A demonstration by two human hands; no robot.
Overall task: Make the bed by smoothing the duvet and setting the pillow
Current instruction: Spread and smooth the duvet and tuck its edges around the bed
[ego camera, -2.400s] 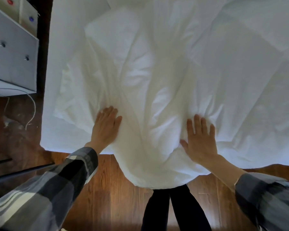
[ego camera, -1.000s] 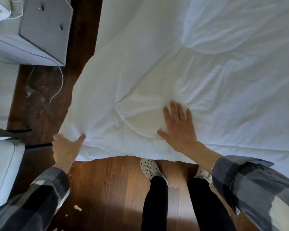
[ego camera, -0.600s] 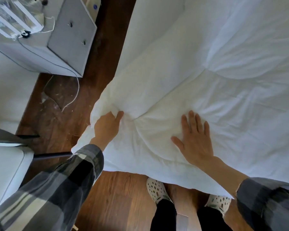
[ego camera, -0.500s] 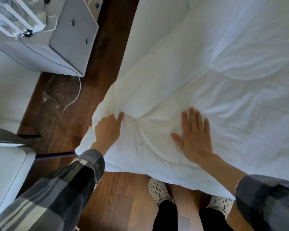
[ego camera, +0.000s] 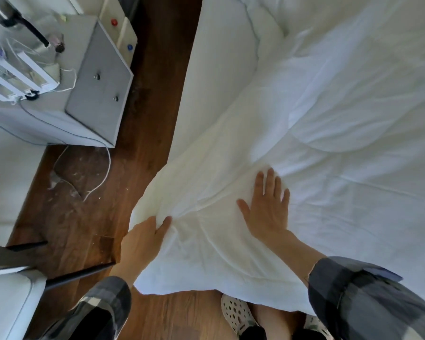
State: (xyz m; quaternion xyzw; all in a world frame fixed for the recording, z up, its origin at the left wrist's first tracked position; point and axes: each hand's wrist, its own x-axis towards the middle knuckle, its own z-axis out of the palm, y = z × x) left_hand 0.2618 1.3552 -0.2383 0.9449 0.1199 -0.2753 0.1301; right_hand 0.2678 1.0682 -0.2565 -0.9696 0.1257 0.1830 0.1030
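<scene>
A big white puffy duvet (ego camera: pixel 329 143) lies spread over the bed and fills most of the view. Its near corner hangs off the bed edge, just above the brown wooden floor (ego camera: pixel 88 217). The cloth is still full of wrinkles and folds — most of them run toward the corner.

The left hand (ego camera: pixel 142 239) is at that corner. Its fingers and thumb are curled round a bunch of the duvet, pinching it tight. The right hand (ego camera: pixel 265 207) lies flat on top of the duvet, fingers straight and spread out, pressing down on the cloth. The two hands are near each other, with wrinkled cloth between them. Both arms wear grey checked sleeves (ego camera: pixel 368 295).

Two white clogs with holes (ego camera: pixel 236 315) stand on the floor, partly under the duvet's edge.

To the left of the bed, across a strip of floor, stands a grey cabinet with small round knobs (ego camera: pixel 98 87). A thin white cord (ego camera: pixel 101 177) trails from it onto the floor. A white padded seat (ego camera: pixel 8 300) sits in the lower left corner — only part of it shows.
</scene>
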